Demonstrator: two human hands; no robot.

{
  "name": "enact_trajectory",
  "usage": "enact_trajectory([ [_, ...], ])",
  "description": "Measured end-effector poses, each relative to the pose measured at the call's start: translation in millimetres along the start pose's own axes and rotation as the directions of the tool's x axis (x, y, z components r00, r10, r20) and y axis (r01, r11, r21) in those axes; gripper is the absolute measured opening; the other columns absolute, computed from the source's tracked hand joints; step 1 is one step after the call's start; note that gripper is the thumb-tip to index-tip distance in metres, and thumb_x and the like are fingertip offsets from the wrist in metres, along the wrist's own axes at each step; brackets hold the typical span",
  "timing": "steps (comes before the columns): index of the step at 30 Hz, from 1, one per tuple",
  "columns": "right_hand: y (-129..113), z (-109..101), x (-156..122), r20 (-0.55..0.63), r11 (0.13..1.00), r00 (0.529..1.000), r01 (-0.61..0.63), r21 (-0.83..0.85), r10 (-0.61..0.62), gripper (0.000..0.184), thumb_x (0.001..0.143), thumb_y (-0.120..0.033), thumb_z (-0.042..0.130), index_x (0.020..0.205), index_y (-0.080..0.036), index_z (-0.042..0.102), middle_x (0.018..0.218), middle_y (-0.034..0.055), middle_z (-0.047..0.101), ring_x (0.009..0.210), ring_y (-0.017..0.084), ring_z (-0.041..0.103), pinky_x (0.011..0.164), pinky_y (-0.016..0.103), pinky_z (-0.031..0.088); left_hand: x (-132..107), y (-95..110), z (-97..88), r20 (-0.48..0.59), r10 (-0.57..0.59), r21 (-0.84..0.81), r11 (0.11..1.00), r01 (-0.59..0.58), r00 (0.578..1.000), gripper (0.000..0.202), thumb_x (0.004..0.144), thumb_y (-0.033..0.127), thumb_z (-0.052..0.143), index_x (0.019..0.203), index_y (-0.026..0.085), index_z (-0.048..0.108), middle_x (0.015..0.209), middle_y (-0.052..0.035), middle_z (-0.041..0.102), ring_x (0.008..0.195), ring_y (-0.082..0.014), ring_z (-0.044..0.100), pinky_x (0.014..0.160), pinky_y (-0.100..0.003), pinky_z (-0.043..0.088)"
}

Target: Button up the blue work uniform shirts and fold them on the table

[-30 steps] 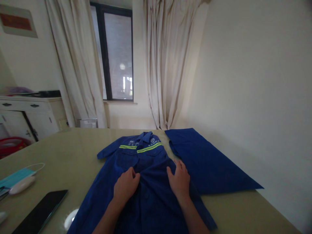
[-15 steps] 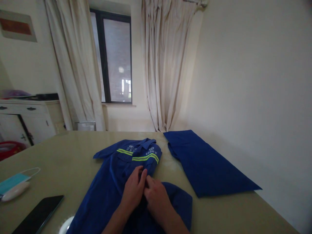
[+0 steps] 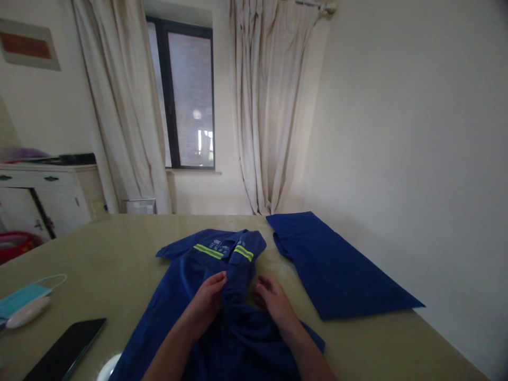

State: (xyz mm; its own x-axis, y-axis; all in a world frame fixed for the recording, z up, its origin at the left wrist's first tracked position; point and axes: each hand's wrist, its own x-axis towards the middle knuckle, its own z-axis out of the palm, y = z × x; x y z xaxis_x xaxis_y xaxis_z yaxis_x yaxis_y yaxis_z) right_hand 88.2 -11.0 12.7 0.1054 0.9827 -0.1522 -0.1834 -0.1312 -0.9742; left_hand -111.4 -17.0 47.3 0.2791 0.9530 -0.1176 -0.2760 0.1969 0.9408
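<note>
A blue work shirt (image 3: 186, 296) with yellow reflective stripes lies on the beige table (image 3: 115, 248) in front of me, its right side folded in toward the middle. My left hand (image 3: 208, 299) pinches the fabric near the shirt's middle, fingers closed on it. Just to the right, my right hand (image 3: 272, 300) rests at the folded edge with fingers curled; what they grip is unclear. Folded blue trousers (image 3: 337, 270) lie flat to the right of the shirt.
A black phone (image 3: 65, 352), a white oval object (image 3: 27, 312) and a light blue face mask (image 3: 18, 296) lie on the table's left. A white round thing (image 3: 107, 368) peeks out by the shirt. A white cabinet (image 3: 47, 193), curtains and a window stand behind.
The shirt's right side has been folded inward, narrowing the chest. My hands met at the middle, then parted slightly; the right hand has shifted right to the folded edge.
</note>
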Motion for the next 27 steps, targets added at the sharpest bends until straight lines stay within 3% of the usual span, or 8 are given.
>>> enact_trajectory([
  [7, -7.6, 11.8, -15.5, 0.211, 0.967, 0.977, -0.080, 0.242, 0.028, 0.058, 0.072, -0.050, 0.078, 0.119, -0.019, 0.065, 0.117, 0.0120, 0.075, 0.109, 0.030, 0.071, 0.087, 0.041, 0.059, -14.1, 3.6, 10.7, 0.031, -0.078, -0.080, 0.994, 0.080, 0.996, 0.032, 0.076, 0.044, 0.059, 0.092, 0.019, 0.071, 0.082, -0.0081, 0.075, 0.082, -0.0267, 0.073, 0.073, -0.039, 0.057],
  [12, -4.2, 6.9, -2.9, -0.076, 0.977, 0.975, 0.211, 0.007, -0.210, 0.050, 0.069, -0.040, 0.073, 0.114, -0.018, 0.070, 0.115, 0.0120, 0.075, 0.109, 0.032, 0.070, 0.088, 0.041, 0.058, -4.2, -2.9, 13.4, -0.064, 0.082, 0.000, 0.997, -0.082, 0.995, 0.031, 0.075, 0.038, 0.054, 0.095, 0.019, 0.069, 0.082, -0.0066, 0.074, 0.078, -0.0235, 0.072, 0.071, -0.036, 0.057],
  [16, -62.7, -16.6, 33.2, -0.267, 0.868, 0.827, 0.454, -0.200, -0.494, 0.049, 0.075, -0.044, 0.064, 0.115, -0.016, 0.070, 0.114, 0.0117, 0.075, 0.107, 0.030, 0.069, 0.092, 0.041, 0.055, 12.0, -10.3, -1.2, -0.351, 0.230, 0.236, 0.960, -0.152, 0.908, 0.030, 0.074, 0.039, 0.053, 0.095, 0.019, 0.065, 0.082, -0.0051, 0.072, 0.071, -0.0209, 0.070, 0.068, -0.035, 0.055],
  [19, -141.7, -59.3, 60.7, -0.307, 0.653, 0.584, 0.587, -0.479, -0.751, 0.050, 0.081, -0.043, 0.058, 0.122, -0.015, 0.066, 0.121, 0.0132, 0.071, 0.112, 0.027, 0.065, 0.099, 0.040, 0.050, 16.9, -12.9, -14.2, -0.461, 0.314, 0.365, 0.920, -0.145, 0.830, 0.029, 0.075, 0.038, 0.055, 0.095, 0.019, 0.063, 0.088, -0.0080, 0.071, 0.082, -0.0251, 0.069, 0.080, -0.041, 0.055],
  [21, -185.4, -98.1, 70.5, -0.350, 0.589, 0.525, 0.404, -0.700, -0.776, 0.052, 0.085, -0.035, 0.051, 0.131, -0.014, 0.060, 0.126, 0.0146, 0.068, 0.115, 0.026, 0.063, 0.098, 0.039, 0.049, 15.1, -14.6, -16.1, -0.446, 0.407, 0.526, 0.840, -0.134, 0.797, 0.027, 0.078, 0.035, 0.054, 0.097, 0.019, 0.064, 0.101, -0.0111, 0.072, 0.099, -0.0282, 0.068, 0.094, -0.045, 0.051],
  [23, -207.7, -136.2, 71.2, -0.425, 0.584, 0.577, 0.114, -0.804, -0.698, 0.054, 0.080, -0.029, 0.056, 0.131, -0.012, 0.060, 0.121, 0.0191, 0.068, 0.112, 0.030, 0.064, 0.095, 0.042, 0.049, 11.2, -19.3, -10.6, -0.360, 0.513, 0.766, 0.640, -0.067, 0.779, 0.032, 0.085, 0.033, 0.050, 0.109, 0.018, 0.065, 0.117, -0.0137, 0.070, 0.116, -0.0295, 0.063, 0.108, -0.048, 0.043],
  [25, -206.8, -163.9, 65.2, -0.478, 0.578, 0.588, -0.022, -0.816, -0.652, 0.058, 0.072, -0.023, 0.062, 0.129, -0.008, 0.061, 0.119, 0.0266, 0.065, 0.113, 0.037, 0.062, 0.094, 0.050, 0.048, 7.0, -27.7, 0.0, -0.243, 0.533, 0.922, 0.387, 0.022, 0.810, 0.043, 0.093, 0.036, 0.045, 0.129, 0.019, 0.061, 0.137, -0.0149, 0.064, 0.132, -0.0311, 0.054, 0.117, -0.055, 0.031],
  [27, -189.2, -173.9, 57.0, -0.494, 0.562, 0.585, -0.078, -0.824, -0.643, 0.063, 0.070, -0.021, 0.063, 0.132, -0.009, 0.059, 0.125, 0.0292, 0.061, 0.117, 0.040, 0.058, 0.095, 0.054, 0.045, 3.9, -37.5, 11.2, -0.183, 0.458, 0.968, 0.240, 0.077, 0.870, 0.054, 0.097, 0.046, 0.041, 0.144, 0.021, 0.052, 0.151, -0.0159, 0.053, 0.144, -0.0352, 0.042, 0.119, -0.066, 0.017],
])
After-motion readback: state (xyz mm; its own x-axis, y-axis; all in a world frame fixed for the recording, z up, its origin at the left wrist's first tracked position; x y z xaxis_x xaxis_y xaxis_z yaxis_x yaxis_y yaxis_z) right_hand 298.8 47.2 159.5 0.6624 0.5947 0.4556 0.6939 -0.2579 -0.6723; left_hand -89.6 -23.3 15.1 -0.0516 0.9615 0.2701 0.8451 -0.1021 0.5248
